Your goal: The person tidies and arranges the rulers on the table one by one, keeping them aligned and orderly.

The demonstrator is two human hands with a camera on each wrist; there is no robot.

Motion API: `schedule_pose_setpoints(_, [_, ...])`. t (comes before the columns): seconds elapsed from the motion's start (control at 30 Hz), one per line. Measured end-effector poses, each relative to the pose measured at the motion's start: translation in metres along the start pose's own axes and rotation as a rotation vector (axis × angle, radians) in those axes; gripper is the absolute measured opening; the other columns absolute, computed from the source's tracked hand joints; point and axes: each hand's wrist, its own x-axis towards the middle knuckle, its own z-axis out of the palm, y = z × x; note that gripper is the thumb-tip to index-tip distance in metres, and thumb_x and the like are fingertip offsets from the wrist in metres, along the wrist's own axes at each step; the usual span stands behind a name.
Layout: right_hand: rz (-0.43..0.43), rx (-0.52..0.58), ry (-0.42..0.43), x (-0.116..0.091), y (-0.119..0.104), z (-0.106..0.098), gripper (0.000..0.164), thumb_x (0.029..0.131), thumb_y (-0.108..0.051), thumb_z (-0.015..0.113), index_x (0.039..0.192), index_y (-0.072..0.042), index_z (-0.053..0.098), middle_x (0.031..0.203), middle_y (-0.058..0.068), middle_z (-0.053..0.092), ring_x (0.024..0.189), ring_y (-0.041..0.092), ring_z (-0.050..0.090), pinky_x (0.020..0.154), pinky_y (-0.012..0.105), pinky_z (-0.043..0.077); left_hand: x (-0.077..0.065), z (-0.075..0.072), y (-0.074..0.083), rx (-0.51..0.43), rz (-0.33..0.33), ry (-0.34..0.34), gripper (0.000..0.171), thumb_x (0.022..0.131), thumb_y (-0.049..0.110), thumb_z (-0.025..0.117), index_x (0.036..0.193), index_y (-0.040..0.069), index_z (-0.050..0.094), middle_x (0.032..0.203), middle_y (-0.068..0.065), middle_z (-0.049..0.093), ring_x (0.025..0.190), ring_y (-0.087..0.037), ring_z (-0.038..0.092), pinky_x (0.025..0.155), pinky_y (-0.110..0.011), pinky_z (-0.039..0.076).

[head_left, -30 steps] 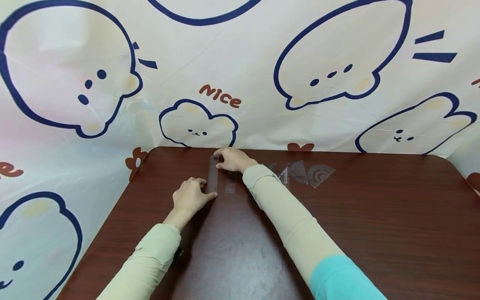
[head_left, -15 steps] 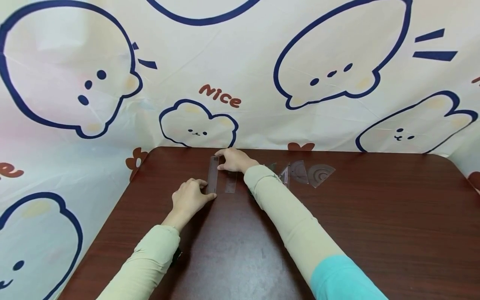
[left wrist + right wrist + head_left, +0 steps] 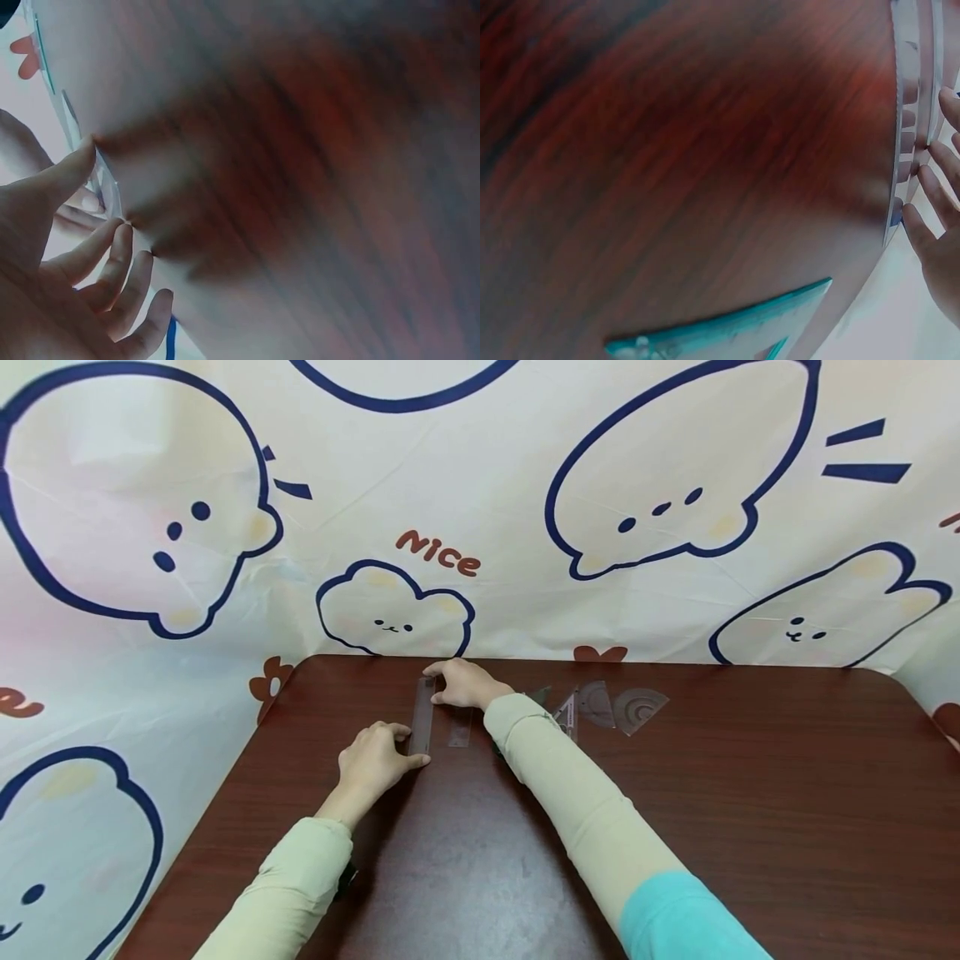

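A clear straight ruler [image 3: 422, 718] lies lengthwise on the dark wooden table, left of centre in the head view. My left hand [image 3: 373, 762] holds its near end, thumb at the near right corner and fingers along the left side. At the far end my right hand [image 3: 467, 683] grips it, forefinger over the far edge and thumb at the right side. The left wrist view shows the ruler edge-on [image 3: 110, 193] between thumb and fingers. Just to the right lies a second clear ruler [image 3: 459, 732], its far part hidden under my right hand.
Right of my right forearm lie a clear set square [image 3: 567, 717] and two clear protractors, one [image 3: 596, 703] beside the other [image 3: 639, 710]. A green-edged set square [image 3: 735, 326] is partly covered by my sleeve in the head view. A cartoon-printed cloth [image 3: 525, 527] hangs behind the table [image 3: 712, 827].
The ruler has slid slightly nearer and to the left, with both hands moving along with it. The second ruler, set squares and protractors stay where they were.
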Motion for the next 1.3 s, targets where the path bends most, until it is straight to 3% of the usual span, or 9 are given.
schedule_pose_setpoints(0.3, [-0.015,0.076,0.012,-0.001,0.000,0.002,0.052,0.095,-0.022,0.069,0.144,-0.014,0.052,0.142,0.004,0.054,0.131,0.020,0.048,0.106,0.036,0.040,-0.003,-0.002,-0.001,0.003,-0.003,0.015,0.056,0.080,0.041,0.082,0.124,0.010,0.068,0.115,-0.009,0.067,0.110,-0.033,0.060,0.082,-0.057,0.047])
schedule_pose_setpoints(0.57, [0.020,0.234,0.022,-0.004,-0.003,-0.002,0.050,0.095,-0.018,0.068,0.142,-0.009,0.053,0.137,0.010,0.057,0.127,0.024,0.052,0.102,0.037,0.043,-0.008,-0.004,-0.002,-0.009,-0.012,0.007,0.055,0.080,0.041,0.082,0.123,0.010,0.069,0.111,-0.005,0.071,0.106,-0.029,0.063,0.082,-0.054,0.048])
schedule_pose_setpoints(0.97, [-0.001,0.254,0.040,-0.013,-0.006,0.000,0.047,0.095,-0.015,0.068,0.140,-0.008,0.055,0.132,0.009,0.058,0.122,0.024,0.054,0.098,0.036,0.046,-0.020,0.000,-0.003,-0.017,-0.001,0.015,0.051,0.080,0.038,0.083,0.120,0.010,0.070,0.106,-0.002,0.072,0.100,-0.026,0.065,0.078,-0.051,0.049])
schedule_pose_setpoints(1.3, [-0.040,0.289,0.091,-0.019,-0.008,-0.001,0.039,0.098,-0.009,0.063,0.136,-0.004,0.058,0.128,0.010,0.055,0.114,0.021,0.057,0.094,0.032,0.047,-0.024,-0.002,-0.004,-0.041,-0.013,-0.014,0.050,0.082,0.036,0.081,0.123,0.011,0.068,0.111,-0.003,0.069,0.108,-0.029,0.061,0.083,-0.056,0.047])
